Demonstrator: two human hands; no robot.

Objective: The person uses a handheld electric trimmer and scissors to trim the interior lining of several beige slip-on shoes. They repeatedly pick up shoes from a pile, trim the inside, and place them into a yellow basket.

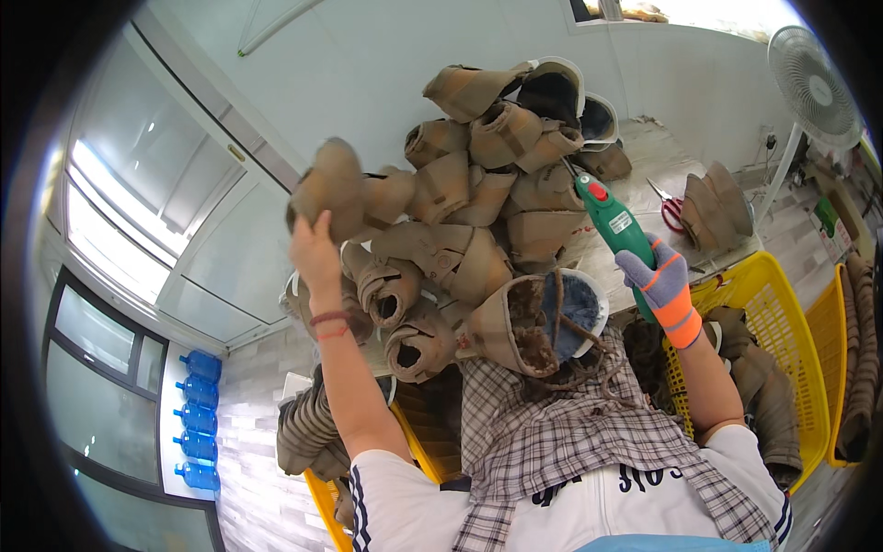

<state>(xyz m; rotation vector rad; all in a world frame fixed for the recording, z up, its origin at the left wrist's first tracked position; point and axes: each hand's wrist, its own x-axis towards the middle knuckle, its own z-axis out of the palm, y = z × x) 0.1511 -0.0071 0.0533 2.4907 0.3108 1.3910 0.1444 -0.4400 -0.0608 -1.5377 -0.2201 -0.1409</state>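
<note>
My bare left hand point(317, 253), with a red band at the wrist, is raised at the left of the pile and grips a brown cap-shaped piece point(333, 179), blurred by motion. My right hand point(664, 290), in a grey and orange glove, is wrapped round a green hand-held power tool point(612, 216) with a red button. The tool's thin tip reaches the right side of a heap of brown cap-shaped pieces point(451, 189). Nearest me lies a lined brown cap point(515, 322) with brown pile, blue lining, a white rim and a hanging cord.
Red-handled scissors point(671, 210) and more brown pieces point(716, 207) lie on the table's right. Yellow crates point(809, 368) with brown pieces stand beside me on both sides. A white fan point(814, 83) stands at the far right; blue water bottles point(198, 419) line the left wall.
</note>
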